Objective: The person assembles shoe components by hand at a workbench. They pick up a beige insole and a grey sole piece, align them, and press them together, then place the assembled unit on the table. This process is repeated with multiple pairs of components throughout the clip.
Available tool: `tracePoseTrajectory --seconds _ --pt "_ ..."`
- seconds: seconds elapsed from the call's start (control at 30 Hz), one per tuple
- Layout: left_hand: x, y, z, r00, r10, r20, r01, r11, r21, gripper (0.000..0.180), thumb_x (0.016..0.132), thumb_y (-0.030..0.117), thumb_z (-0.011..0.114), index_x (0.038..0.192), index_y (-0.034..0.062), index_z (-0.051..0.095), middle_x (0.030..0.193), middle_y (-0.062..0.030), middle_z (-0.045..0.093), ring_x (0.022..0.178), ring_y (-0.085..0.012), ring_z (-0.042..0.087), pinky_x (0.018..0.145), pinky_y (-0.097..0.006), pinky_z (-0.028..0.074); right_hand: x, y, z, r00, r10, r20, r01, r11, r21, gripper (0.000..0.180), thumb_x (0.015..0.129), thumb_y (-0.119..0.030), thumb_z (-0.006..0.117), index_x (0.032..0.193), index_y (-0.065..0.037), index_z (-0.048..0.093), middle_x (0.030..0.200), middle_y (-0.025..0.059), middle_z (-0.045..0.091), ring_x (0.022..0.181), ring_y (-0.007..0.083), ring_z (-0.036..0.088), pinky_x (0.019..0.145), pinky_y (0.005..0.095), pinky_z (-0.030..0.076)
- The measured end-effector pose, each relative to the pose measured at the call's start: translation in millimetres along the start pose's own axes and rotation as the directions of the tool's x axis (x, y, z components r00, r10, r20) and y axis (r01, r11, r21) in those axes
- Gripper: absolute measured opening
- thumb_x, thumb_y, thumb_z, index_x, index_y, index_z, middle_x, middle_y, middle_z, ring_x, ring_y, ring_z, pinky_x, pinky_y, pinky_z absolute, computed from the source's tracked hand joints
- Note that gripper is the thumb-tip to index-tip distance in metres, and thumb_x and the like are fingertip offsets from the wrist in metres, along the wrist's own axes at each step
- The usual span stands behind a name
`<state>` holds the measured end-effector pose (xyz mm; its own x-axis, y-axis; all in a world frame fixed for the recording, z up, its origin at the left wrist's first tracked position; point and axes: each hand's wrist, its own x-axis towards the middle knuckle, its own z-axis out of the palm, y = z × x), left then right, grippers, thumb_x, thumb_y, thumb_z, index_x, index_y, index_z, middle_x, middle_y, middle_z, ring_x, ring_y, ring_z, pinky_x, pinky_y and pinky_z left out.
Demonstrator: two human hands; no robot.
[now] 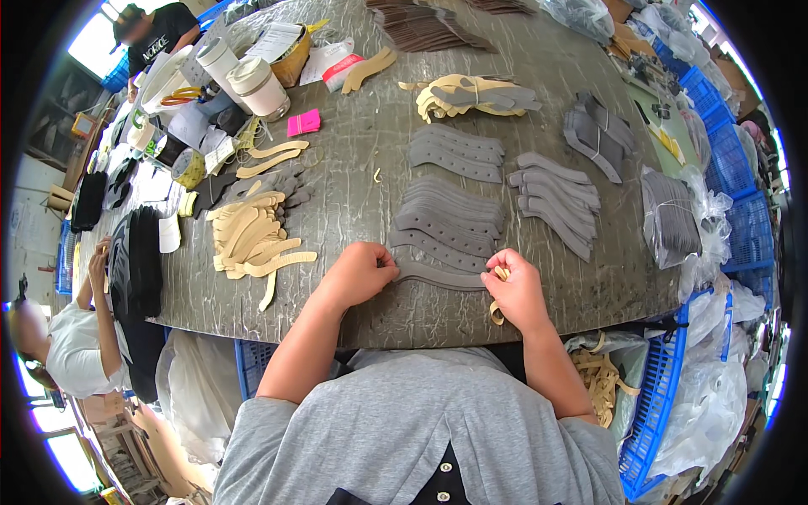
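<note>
A curved grey strip (442, 277) lies on the table at the near end of an overlapping row of grey strips with holes (446, 215). At its left end, my left hand (362, 271) has its fingers pinched on the strip. My right hand (517, 290) is closed at the strip's right end, thumb and fingertips on it. A curled tan strip (497, 315) is also tucked in the right hand's fingers and hangs below them. Beyond the row lies a shorter group of grey holed strips (456, 153); to its right fans a stack of plain grey strips (555, 202).
Loose tan strips (252, 231) lie left on the table (353, 185). Tied bundles (475, 95) sit at the back. A white jar (258, 87) and pink paper pad (304, 123) stand far left. Blue crates (652, 412) line the right. Two people work at left.
</note>
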<state>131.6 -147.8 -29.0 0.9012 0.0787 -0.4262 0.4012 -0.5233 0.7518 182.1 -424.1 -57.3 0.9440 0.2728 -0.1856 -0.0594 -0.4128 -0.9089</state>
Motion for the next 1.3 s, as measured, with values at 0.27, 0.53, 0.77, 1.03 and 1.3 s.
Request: tracePoseTrajectory --seconds 0.27,0.53,0.77,1.03,1.3 --pt "0 1 0 1.0 -0.007 0.01 0.006 1.0 0.029 0.014 0.078 0.013 0.07 0.079 -0.0004 0.068 0.062 -0.0052 0.063 0.054 -0.0117 0.059 0.051 -0.028 0.047 1 3 0 1.0 0.019 0.023 -0.019 1.0 -0.004 0.017 0.079 -0.006 0.07 0.091 0.0 0.06 0.07 0.008 0.064 0.063 0.0132 0.058 0.059 0.0295 0.046" --pt "3 -4 4 0.995 0.092 -0.034 -0.088 0.989 0.118 0.014 0.076 0.012 0.069 0.08 -0.0011 0.07 0.062 -0.0077 0.064 0.054 -0.0131 0.06 0.053 -0.03 0.048 1 6 1 1.0 0.019 0.018 -0.019 1.0 0.003 0.017 0.079 -0.008 0.071 0.091 0.0 0.061 0.07 0.0088 0.064 0.062 0.0143 0.059 0.059 0.0299 0.046" --pt "3 -4 5 0.993 0.107 -0.057 -0.099 0.986 0.133 0.014 0.075 0.012 0.069 0.079 -0.0011 0.07 0.059 -0.0078 0.063 0.052 -0.0127 0.059 0.052 -0.03 0.047 -1 4 0 1.0 0.026 0.016 -0.025 1.0 -0.012 0.017 0.078 -0.008 0.071 0.091 -0.001 0.062 0.07 0.0101 0.066 0.063 0.0162 0.062 0.06 0.0311 0.048" --pt "1 -3 8 0.982 0.167 -0.094 -0.136 0.952 0.273 0.019 0.073 0.016 0.07 0.082 -0.0005 0.07 0.071 -0.0184 0.067 0.067 -0.028 0.066 0.065 -0.037 0.051 -9 -13 -1 0.99 -0.137 -0.025 0.113 0.894 -0.433 0.019 0.078 -0.009 0.073 0.087 -0.003 0.058 0.079 0.0125 0.065 0.068 0.0254 0.064 0.063 0.0341 0.05" --pt "-6 -6 6 0.978 0.171 -0.118 -0.155 0.979 0.134 0.016 0.077 0.015 0.071 0.082 -0.0001 0.068 0.067 -0.0132 0.065 0.061 -0.0212 0.062 0.059 -0.034 0.048 0 9 -26 0.993 -0.099 -0.07 0.096 0.995 -0.037 0.02 0.085 -0.014 0.073 0.095 -0.001 0.062 0.089 0.0096 0.066 0.079 0.0162 0.063 0.07 0.0313 0.05"
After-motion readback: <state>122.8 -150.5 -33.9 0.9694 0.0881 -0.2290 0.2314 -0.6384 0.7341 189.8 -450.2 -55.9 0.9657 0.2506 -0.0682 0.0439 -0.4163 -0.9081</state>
